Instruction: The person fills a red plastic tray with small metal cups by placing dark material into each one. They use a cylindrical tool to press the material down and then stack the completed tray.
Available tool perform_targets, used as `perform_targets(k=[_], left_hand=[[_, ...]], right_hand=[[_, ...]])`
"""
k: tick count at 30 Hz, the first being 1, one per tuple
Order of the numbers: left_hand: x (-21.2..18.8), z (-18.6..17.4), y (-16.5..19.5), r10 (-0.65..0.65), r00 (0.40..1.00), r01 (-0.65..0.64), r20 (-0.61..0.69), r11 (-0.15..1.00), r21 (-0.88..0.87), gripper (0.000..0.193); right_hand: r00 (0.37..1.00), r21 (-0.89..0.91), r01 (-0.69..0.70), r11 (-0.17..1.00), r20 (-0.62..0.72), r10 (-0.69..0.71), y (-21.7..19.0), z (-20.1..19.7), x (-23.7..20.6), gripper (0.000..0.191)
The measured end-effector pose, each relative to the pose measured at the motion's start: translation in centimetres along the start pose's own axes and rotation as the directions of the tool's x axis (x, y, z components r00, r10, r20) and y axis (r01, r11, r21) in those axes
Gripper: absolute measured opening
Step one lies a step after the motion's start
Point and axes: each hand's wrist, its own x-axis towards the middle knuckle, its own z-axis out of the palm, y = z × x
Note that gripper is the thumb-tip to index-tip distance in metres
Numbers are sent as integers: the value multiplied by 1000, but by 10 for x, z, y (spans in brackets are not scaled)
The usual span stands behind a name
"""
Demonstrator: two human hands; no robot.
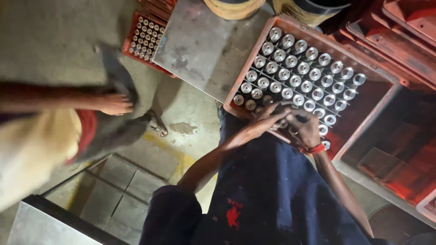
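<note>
Concrete floor [190, 113] below — a red crate [290, 23] of metal cylinders [295, 80] just beyond the fingers. Left hand [268, 119] and right hand [303, 127] meet at its near edge, fingers curled on cylinders there — the grip itself is unclear.

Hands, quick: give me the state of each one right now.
Left hand: fingers on the metal cylinders at the red crate's near edge; grip cannot be told.
Right hand: curled over the same cylinders; hold unclear.

Both arms are reaching forward and away from the body, meeting in front of the torso. The left hand [268, 119] is stretching in from the left, forearm bare and angled upward, fingers extended toward the right hand [303, 128]. The right hand is curling its fingers inward, knuckles up, a red band circling its wrist. The two hands are touching or nearly so.
</note>
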Motion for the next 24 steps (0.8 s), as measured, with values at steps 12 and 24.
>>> perform_targets(k=[12, 24], left_hand=[[-11, -24, 15, 62, 992, -103, -110, 902, -419, 21], [-23, -12, 13, 193, 981, -193, 23, 981, -20, 35]], right_hand=[[733, -765, 377, 522, -98, -674, -30, -97, 116, 13], [880, -522, 360, 773, -85, -467, -35, -51, 34, 33]])
